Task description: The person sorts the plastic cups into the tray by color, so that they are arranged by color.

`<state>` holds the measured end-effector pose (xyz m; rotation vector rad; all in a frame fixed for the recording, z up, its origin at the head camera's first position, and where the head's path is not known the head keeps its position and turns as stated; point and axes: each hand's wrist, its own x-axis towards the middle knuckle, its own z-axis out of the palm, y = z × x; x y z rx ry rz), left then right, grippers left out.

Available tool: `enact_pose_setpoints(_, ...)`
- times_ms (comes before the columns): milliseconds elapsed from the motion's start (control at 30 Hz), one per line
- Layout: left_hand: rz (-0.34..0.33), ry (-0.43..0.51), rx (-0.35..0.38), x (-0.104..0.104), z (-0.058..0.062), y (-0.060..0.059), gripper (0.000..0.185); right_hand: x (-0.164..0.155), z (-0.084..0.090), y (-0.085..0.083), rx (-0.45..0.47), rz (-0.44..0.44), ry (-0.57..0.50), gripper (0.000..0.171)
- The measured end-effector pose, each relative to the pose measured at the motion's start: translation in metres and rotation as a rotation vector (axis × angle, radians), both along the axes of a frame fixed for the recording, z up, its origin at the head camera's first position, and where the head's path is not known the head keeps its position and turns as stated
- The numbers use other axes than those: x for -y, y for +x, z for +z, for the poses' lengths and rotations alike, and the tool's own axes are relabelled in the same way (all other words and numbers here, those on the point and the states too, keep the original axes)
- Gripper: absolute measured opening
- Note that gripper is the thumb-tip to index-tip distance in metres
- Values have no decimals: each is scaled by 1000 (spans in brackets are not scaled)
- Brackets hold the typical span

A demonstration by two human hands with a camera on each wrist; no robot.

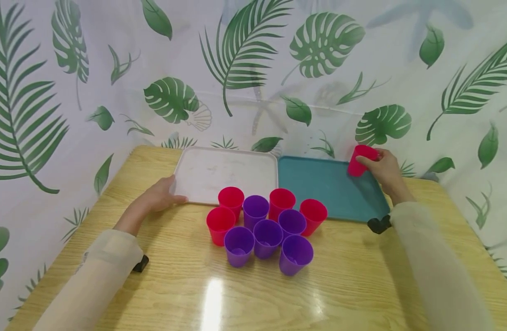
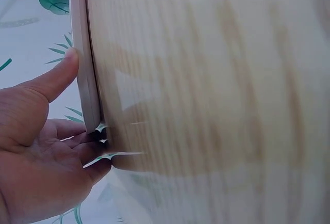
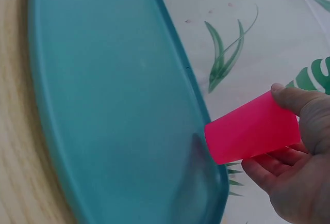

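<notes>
My right hand holds a red plastic cup near its rim, thumb on one side and fingers on the other. The cup, mouth up and slightly tilted, is at the far right corner of the teal tray; in the right wrist view its base overlaps the tray's rim. My left hand rests at the near left corner of the white tray. Its thumb touches the tray's side, while the fingers extend around the corner, fingertips low by the tabletop.
In front of the trays stands a cluster of upright cups, several red, such as one at left, and several purple, such as one nearest me. The trays lie side by side on the wooden table, against a leaf-patterned cloth.
</notes>
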<state>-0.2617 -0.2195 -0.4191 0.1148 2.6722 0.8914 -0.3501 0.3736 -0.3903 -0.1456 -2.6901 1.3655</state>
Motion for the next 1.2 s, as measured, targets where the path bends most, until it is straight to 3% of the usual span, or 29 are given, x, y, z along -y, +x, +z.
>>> enact_pose_setpoints(267, -8, 3, -9, -1, 3, -1, 93, -3, -8, 2, 51, -13, 60, 87)
enact_pose_setpoints(500, 1, 25, 1, 0, 2, -1, 93, -5, -10, 5, 73, 12, 10, 104)
enact_pose_setpoints(600, 5, 35, -3, -1, 2, 0, 93, -5, -9, 8, 55, -8, -3, 103)
enact_pose_setpoints(1000, -7, 41, -26, 1, -2, 0, 91, 7, 22, 38, -154, -137, -9, 83)
enact_pose_setpoints(1200, -6, 50, -31, 1, -5, 0, 90, 21, 35, 56, -254, -118, -11, 74)
